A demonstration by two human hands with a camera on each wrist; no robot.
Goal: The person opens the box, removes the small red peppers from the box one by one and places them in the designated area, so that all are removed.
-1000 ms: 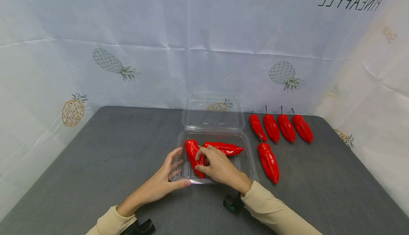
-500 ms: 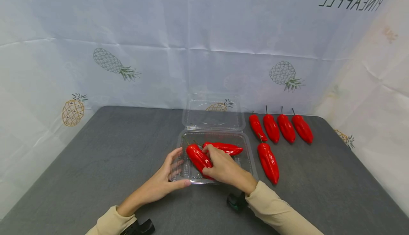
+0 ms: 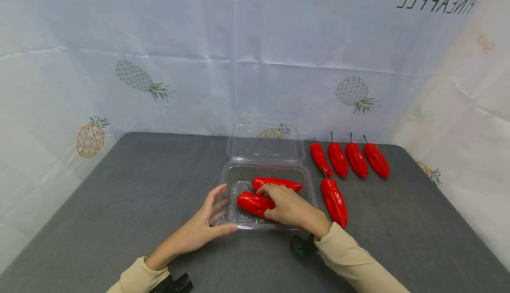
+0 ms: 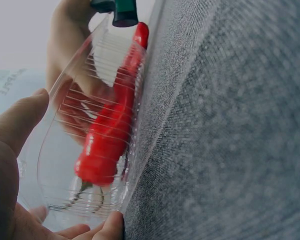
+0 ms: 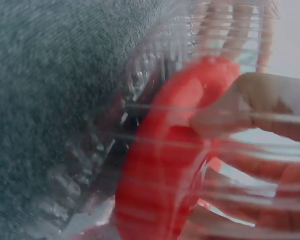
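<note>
In the head view, an opened clear plastic clamshell container [image 3: 255, 228] stands on the table. My right hand [image 3: 291, 206] is inside it and pinches a red chili pepper [image 3: 252, 202] between thumb and fingers, the pepper's tip hidden beneath the hand. Behind lies a second red chili pepper [image 3: 275, 182], its stem pointing left. My left hand [image 3: 197, 231] rests around the container's front left corner, fingers along the left side and thumb by the front rim. Through the ribbed wall, the left wrist view shows the held chili pepper [image 4: 105, 140]; the right wrist view is blurred.
To the right of the container lies a single red chili pepper [image 3: 334, 202]. A row of several more chili peppers [image 3: 356, 160] is behind it. The raised clear lid [image 3: 264, 149] leans toward the pineapple-print cloth [image 3: 255, 54] behind the grey table [image 3: 167, 173].
My right hand has moved right with its chili pepper, turning it from nearly lengthwise to nearly sideways, in front of the other one. The left hand has stayed in place.
</note>
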